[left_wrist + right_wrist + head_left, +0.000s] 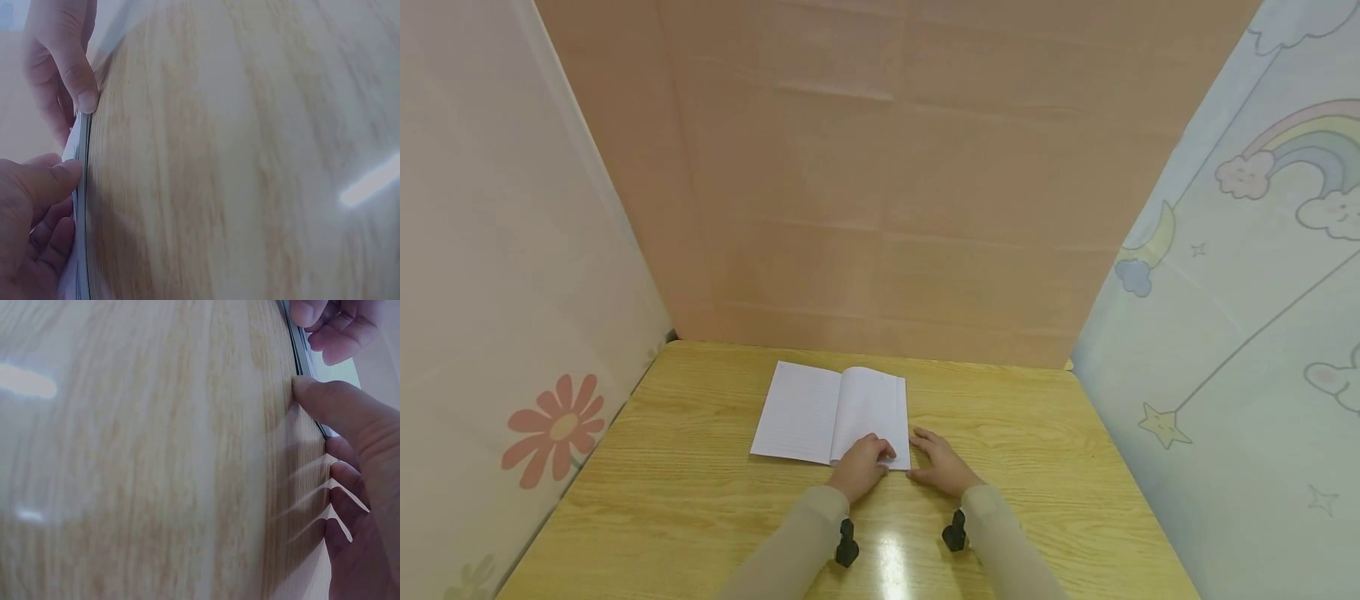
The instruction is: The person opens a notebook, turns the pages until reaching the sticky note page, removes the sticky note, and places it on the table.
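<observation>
A notebook [796, 412] with white lined pages lies spread on the table, its right-hand page [871, 408] bulging up near the fold. At the lower edge of that page is my left hand [859, 468], its fingers bent above the paper and its thumb [65, 178] at the edge. I cannot tell whether the left hand pinches any sheets. By the lower right corner rests my right hand [946, 468]; its thumb [312, 394] touches the bottom edge and its fingers reach along the right side. Dark cover edges [85, 206] show under the pages in the left wrist view.
The wood-grain table [685, 517] extends around the notebook. An orange-brown sheet [880, 183] hangs behind it. Pale printed panels stand at the left [490, 250] and right [1247, 333] sides. Both wrists carry small black devices [846, 543].
</observation>
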{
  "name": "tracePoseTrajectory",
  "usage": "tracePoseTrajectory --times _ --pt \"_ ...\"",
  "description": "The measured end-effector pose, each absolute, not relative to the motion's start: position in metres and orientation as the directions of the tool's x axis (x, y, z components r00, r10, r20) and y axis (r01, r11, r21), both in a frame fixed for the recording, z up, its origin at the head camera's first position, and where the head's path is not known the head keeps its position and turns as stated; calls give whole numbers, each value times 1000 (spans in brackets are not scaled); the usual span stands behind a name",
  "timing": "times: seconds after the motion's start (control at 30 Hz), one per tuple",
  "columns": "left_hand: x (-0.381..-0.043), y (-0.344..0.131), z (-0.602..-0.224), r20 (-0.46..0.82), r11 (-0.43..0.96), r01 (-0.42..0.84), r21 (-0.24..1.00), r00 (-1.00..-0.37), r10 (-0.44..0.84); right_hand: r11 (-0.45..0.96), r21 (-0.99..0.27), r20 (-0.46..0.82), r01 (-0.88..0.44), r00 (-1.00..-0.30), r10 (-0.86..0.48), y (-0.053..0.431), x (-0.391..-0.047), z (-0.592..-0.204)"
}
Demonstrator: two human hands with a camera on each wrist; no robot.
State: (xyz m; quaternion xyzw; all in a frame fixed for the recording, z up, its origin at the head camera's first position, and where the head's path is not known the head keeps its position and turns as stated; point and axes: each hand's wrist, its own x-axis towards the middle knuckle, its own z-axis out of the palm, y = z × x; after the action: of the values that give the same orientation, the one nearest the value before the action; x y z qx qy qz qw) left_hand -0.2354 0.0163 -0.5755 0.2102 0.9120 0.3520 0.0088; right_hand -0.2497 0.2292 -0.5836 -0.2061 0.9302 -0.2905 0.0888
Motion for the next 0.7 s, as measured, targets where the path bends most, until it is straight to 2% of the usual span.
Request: tracePoseTrajectory --times 0.43,0.7 --pt "-237 15 -575 168 657 426 622 -892 420 745 -570 -29 -348 -897 -441 229 -248 -582" --pt "-236 15 -569 129 674 399 622 -901 415 750 -563 -43 -347 -894 -446 230 -248 -583"
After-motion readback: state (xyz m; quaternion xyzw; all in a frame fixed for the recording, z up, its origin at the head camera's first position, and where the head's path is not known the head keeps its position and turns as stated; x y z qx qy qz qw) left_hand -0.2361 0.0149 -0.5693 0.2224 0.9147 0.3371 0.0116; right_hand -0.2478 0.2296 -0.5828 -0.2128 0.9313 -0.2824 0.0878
